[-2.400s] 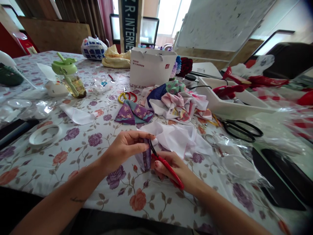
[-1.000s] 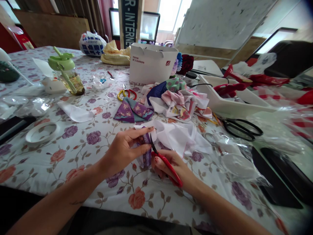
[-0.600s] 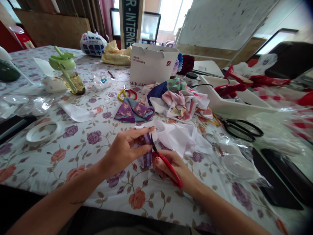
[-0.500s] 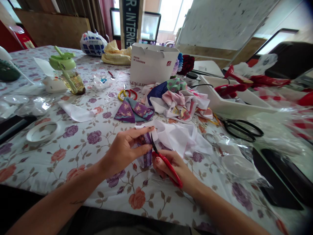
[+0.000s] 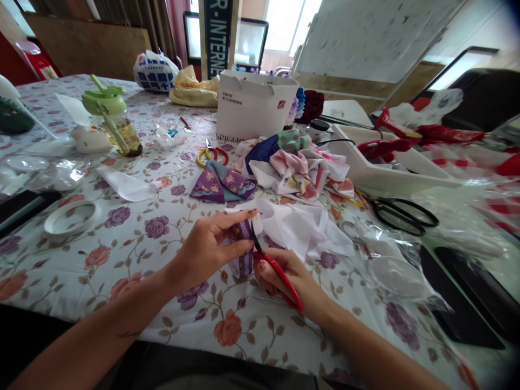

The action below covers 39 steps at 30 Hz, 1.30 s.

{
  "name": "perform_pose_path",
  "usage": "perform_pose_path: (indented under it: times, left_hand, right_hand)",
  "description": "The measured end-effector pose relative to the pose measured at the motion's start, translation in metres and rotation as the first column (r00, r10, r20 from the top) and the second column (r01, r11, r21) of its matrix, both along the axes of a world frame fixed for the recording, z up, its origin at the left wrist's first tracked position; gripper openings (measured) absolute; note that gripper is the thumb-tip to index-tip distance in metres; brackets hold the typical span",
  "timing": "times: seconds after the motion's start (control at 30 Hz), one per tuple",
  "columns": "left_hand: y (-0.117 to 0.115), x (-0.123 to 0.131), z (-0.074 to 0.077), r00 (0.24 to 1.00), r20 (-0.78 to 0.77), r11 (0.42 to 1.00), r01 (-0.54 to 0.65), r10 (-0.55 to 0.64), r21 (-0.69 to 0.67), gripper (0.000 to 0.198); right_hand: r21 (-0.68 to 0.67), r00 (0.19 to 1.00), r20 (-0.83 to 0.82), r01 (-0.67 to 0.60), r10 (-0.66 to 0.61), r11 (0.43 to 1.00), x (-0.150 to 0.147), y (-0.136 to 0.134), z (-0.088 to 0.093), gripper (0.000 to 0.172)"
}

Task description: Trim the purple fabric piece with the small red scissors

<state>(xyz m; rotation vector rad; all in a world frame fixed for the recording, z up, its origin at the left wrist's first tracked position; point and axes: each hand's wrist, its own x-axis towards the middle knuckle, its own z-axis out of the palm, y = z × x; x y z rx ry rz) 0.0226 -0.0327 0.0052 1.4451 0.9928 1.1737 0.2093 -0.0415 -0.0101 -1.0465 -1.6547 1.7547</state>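
Purple fabric piece (image 5: 245, 262) sits near frame centre, slightly low, between the two hands. Narrow, stands close to vertical in the picture, looks folded. Violet, darker patterned band along it; pattern too small to read. Paler, thin-looking material shows along its left edge, lower part. Upper portion is partly hidden by the left hand (image 5: 205, 244).

Left fingers are grasping the fabric: index stretched across the top, thumb lower down. Right hand (image 5: 290, 271), just right of centre: fingers wrapped round red-handled scissors (image 5: 285, 282), dark blades angled up-left at the fabric's right edge. Can't tell if they're biting into it.

Crumpled white cloth (image 5: 300, 230) lies just up-right of the fabric. Folded purple-and-teal cloth (image 5: 222, 184) is above the left hand, mixed fabric pile (image 5: 296, 165) right of that. White paper bag (image 5: 255, 108) at upper centre. White tape ring (image 5: 51, 224) far left, black-handled scissors (image 5: 378, 208) at right. All on the flower-print worktop (image 5: 144, 252).
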Motion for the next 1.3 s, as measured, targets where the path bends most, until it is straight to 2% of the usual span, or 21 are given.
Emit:
perform_pose_path:
  times: [0.57, 1.3]
  left_hand:
    - [0.0, 0.0007, 0.002, 1.0, 0.011, 0.999, -0.013, 0.012, 0.033, 0.047]
    - [0.0, -0.0002, 0.0002, 1.0, 0.03, 1.0, 0.006, -0.006, -0.005, 0.051]
  right_hand:
    - [0.01, 1.0, -0.005, 0.004, -0.004, 1.0, 0.0002, 0.0017, 0.0009, 0.053]
    - [-0.007, 0.999, 0.008, 0.035, -0.034, 0.999, 0.0006, -0.0001, 0.0039, 0.054]
